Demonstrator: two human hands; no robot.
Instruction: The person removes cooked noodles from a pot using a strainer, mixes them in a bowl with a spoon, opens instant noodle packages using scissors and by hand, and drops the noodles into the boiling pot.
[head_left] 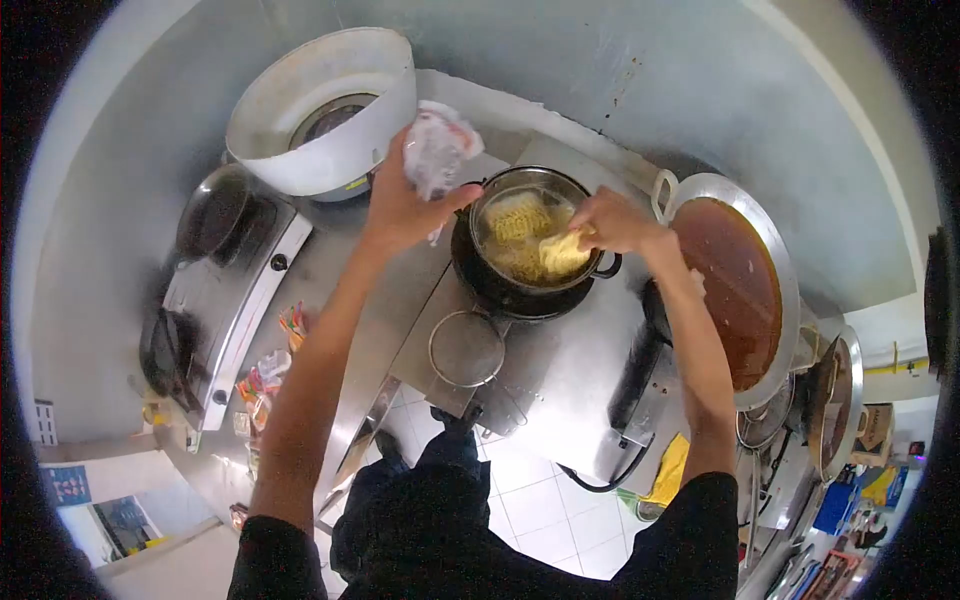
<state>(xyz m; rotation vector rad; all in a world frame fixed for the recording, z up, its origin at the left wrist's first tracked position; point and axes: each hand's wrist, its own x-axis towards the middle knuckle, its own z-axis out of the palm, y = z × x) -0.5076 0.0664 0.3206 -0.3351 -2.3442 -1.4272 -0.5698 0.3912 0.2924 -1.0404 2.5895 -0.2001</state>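
Note:
My left hand holds a crumpled clear plastic wrapper with reddish print, left of a dark pot. Its thumb points toward the pot's rim, and some fingers are hidden. Over the right side of the pot, my right hand grips a pale yellow block of instant noodles. Another noodle block lies inside the pot in bubbling, cloudy liquid. A round mesh strainer rests on the counter just in front of the pot.
A wide pan of red-brown liquid stands at right, close to my right forearm. A large white ring-shaped drum is at back left. Left are a gas stove with a dark pan and several used wrappers. A yellow cloth hangs at the front edge.

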